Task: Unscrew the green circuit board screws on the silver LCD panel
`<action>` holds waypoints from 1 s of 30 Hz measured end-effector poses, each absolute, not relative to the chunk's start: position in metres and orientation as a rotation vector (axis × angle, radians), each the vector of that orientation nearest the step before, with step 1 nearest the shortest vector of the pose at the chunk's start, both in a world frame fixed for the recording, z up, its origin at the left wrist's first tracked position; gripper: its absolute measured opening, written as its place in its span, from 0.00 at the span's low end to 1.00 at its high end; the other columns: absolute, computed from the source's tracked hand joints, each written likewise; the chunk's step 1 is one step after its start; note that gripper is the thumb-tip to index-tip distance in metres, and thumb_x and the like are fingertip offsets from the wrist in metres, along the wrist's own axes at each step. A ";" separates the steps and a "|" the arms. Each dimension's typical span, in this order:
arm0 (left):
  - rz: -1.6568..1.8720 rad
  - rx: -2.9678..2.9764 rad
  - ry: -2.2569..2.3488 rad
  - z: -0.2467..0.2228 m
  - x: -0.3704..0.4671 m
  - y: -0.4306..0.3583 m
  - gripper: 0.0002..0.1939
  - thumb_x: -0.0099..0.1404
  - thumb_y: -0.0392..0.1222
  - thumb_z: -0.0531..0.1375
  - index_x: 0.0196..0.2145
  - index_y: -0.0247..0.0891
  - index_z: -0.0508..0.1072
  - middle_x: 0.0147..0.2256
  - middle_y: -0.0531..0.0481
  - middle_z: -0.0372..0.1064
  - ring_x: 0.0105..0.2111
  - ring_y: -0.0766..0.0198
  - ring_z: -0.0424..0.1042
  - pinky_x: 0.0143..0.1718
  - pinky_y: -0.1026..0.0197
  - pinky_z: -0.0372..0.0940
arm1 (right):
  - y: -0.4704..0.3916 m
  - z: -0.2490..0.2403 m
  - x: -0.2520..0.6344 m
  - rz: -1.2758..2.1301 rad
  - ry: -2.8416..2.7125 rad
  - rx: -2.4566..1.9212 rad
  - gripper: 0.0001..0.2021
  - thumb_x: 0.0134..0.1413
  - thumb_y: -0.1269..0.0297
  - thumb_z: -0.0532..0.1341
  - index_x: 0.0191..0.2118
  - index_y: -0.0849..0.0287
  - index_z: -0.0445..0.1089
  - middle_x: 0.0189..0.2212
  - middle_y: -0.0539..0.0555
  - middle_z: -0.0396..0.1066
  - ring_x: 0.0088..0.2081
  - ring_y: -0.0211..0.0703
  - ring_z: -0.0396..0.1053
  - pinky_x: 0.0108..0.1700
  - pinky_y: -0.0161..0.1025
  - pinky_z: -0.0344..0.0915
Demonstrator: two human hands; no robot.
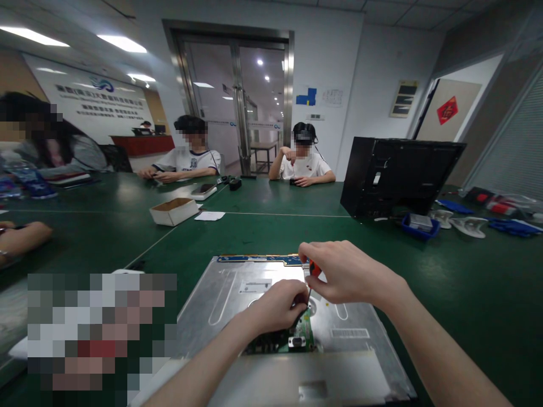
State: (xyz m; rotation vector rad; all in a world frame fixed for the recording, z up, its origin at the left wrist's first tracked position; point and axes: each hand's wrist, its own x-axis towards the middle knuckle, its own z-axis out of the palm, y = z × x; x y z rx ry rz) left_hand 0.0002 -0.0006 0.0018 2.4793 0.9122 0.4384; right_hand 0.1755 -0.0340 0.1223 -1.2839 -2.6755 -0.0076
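Observation:
A flat metal display panel (356, 339) lies in front of me, with a green circuit board (304, 327) on its back and a blue strip board (258, 259) along its far edge. My right hand (341, 271) grips the red-and-black handle of a screwdriver (314, 268), whose thin shaft points down toward the green board. Beside the shaft, my left hand (280, 305) is closed low over the board, fingers curled together. What its fingertips pinch, if anything, is hidden. The screwdriver's tip is hidden behind the left fingers.
A black monitor housing (399, 175) stands at the back right, near a blue tray (419, 225) and blue gloves (515, 226). An open white box (173, 211) and a paper slip (210, 216) lie ahead left. Several people sit around the green table (263, 226); one forearm (25, 240) rests at left.

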 end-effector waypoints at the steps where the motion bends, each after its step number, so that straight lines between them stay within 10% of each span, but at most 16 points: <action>1: 0.447 2.474 0.906 0.001 0.000 0.000 0.06 0.57 0.28 0.56 0.29 0.35 0.70 0.27 0.51 0.70 0.27 0.64 0.66 0.28 0.64 0.55 | -0.034 0.122 0.176 -0.010 -2.677 -1.275 0.09 0.52 0.67 0.58 0.40 0.56 0.63 0.34 0.51 0.74 0.32 0.42 0.70 0.28 0.37 0.49; 30: 0.429 2.477 1.016 0.008 0.001 -0.006 0.05 0.57 0.31 0.56 0.28 0.36 0.71 0.25 0.51 0.69 0.25 0.64 0.64 0.27 0.64 0.54 | -0.029 0.122 0.171 -0.113 -2.656 -1.460 0.09 0.58 0.59 0.58 0.42 0.55 0.65 0.29 0.52 0.75 0.29 0.44 0.71 0.25 0.37 0.45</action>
